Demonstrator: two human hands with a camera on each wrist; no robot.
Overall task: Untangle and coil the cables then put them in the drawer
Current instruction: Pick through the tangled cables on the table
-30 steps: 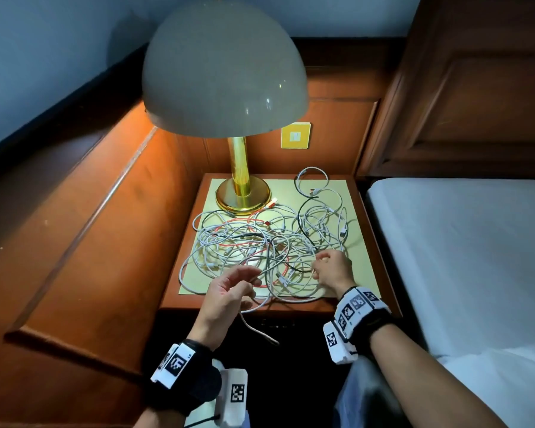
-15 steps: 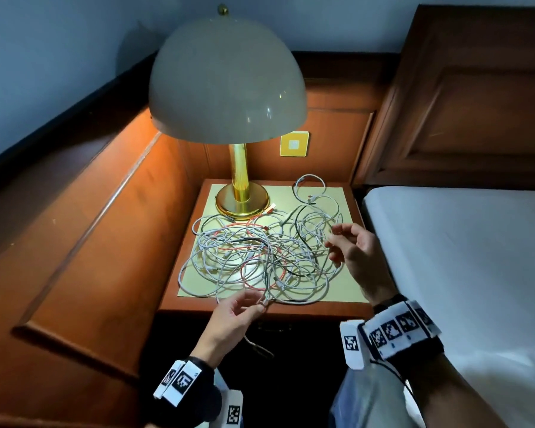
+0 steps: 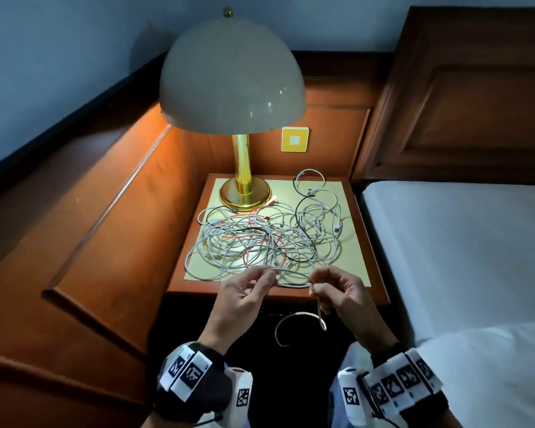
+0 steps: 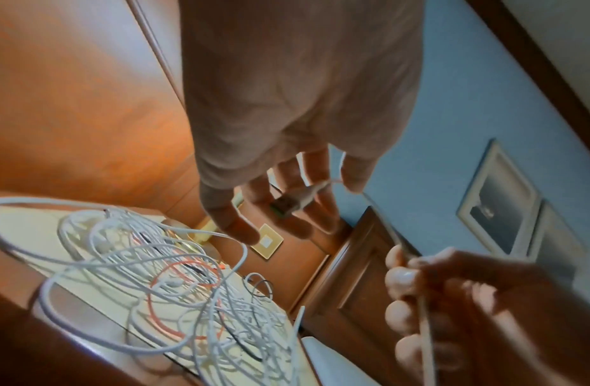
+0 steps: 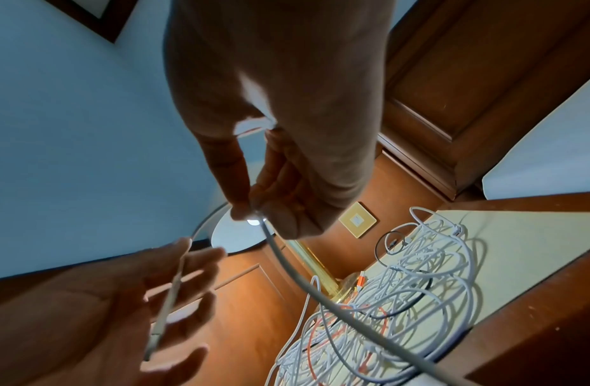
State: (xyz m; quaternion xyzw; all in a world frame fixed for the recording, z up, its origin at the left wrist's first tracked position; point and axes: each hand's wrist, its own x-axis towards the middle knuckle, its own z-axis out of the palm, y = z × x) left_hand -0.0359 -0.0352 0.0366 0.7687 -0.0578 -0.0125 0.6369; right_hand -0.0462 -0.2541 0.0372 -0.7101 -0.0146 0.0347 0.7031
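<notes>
A tangle of white, orange and black cables (image 3: pixel 260 239) lies on the yellow mat (image 3: pixel 351 261) of the nightstand. At the front edge both hands hold one white cable (image 3: pixel 291 271) lifted off the pile. My left hand (image 3: pixel 267 278) pinches its plug end (image 4: pixel 285 206) between thumb and fingers. My right hand (image 3: pixel 314 284) pinches the same cable (image 5: pixel 287 261) a short way along. Below the right hand the cable's slack hangs in a loop (image 3: pixel 300 316) in front of the dark nightstand front. The drawer cannot be made out.
A brass lamp (image 3: pixel 244 186) with a domed shade (image 3: pixel 232 78) stands at the back left of the nightstand (image 3: pixel 363 242). A white bed (image 3: pixel 460 257) lies close on the right. Wooden panelling (image 3: pixel 105 227) rises on the left, with a yellow wall plate (image 3: pixel 294 139) behind.
My right hand came back from the right side of the tangle to the front edge and took hold of the white cable. My left hand rose with the cable end.
</notes>
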